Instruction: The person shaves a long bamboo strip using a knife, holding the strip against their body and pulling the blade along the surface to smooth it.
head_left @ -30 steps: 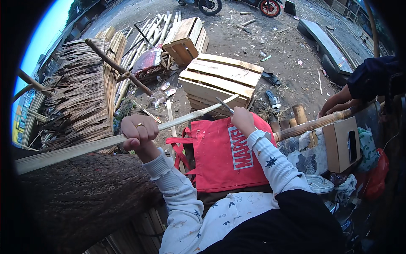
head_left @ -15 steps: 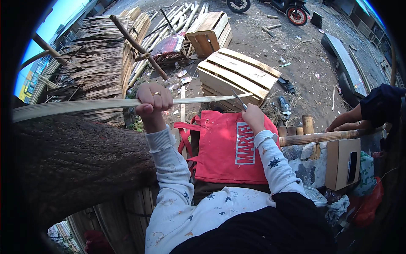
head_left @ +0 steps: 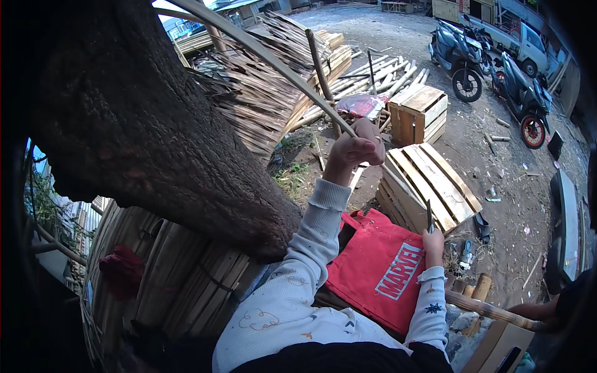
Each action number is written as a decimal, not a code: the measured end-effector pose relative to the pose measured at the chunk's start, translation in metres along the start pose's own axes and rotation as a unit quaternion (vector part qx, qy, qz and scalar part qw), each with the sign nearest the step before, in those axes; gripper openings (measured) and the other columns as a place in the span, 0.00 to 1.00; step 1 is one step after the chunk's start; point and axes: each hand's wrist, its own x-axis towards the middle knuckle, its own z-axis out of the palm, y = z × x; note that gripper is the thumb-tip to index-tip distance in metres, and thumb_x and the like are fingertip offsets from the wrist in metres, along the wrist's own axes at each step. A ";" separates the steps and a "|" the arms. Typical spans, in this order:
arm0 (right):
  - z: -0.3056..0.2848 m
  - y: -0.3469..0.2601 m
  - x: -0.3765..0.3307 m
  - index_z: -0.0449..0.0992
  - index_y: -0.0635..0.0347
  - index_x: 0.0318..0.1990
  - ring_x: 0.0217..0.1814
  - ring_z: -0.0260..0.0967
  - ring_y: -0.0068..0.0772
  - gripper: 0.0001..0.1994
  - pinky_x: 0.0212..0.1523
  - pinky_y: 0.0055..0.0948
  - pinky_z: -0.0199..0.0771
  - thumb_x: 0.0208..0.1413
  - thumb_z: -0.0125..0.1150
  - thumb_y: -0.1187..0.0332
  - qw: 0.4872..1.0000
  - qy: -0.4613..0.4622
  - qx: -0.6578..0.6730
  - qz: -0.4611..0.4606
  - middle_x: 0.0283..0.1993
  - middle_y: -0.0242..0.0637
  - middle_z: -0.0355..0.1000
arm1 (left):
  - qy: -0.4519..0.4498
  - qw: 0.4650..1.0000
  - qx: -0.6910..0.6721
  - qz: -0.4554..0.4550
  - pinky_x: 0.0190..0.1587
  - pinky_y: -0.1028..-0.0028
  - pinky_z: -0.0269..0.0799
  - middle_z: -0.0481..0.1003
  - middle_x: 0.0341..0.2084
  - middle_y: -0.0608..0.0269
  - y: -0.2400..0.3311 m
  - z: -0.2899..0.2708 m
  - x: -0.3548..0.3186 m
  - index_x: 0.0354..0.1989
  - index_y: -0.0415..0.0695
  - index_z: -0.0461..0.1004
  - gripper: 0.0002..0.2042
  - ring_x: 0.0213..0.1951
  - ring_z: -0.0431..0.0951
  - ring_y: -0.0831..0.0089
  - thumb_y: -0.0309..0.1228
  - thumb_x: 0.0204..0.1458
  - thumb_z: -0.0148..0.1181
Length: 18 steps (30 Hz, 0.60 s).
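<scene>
My left hand [head_left: 359, 148] is closed in a fist around a long, pale bamboo strip [head_left: 273, 61]. The strip slants from the upper left down through the fist, and a short end shows beyond it, in front of the slatted crate. My right hand [head_left: 434, 244], lower and to the right, grips a knife [head_left: 429, 216] whose blade points up. Blade and strip are apart. Across my lap lies a red cloth bag [head_left: 357, 273] with a printed white panel, close below both hands. The knife's handle is hidden inside my fingers.
A thick tree trunk [head_left: 180, 137] leans close on my left. Ahead stand a slatted wooden crate [head_left: 429, 183] and another crate [head_left: 418, 115]. Right of me, another person's arm [head_left: 535, 311] reaches to a bamboo pole [head_left: 491, 309]. Motorbikes [head_left: 463, 59] are parked farther off.
The view has swung left. The strip, roughly level before, now slants down to the right. The knife, earlier crossing the strip near its right end, is now away from it with its blade upright.
</scene>
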 end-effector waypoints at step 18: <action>0.021 0.001 0.020 0.69 0.67 0.22 0.13 0.65 0.30 0.13 0.15 0.30 0.64 0.47 0.51 0.64 0.992 -0.086 0.093 -0.031 0.14 0.39 0.66 | 0.254 0.932 0.255 -0.028 0.11 0.73 0.38 0.45 0.00 0.71 0.006 0.161 -0.052 0.01 0.47 0.45 0.24 0.06 0.43 0.78 0.30 0.43 0.50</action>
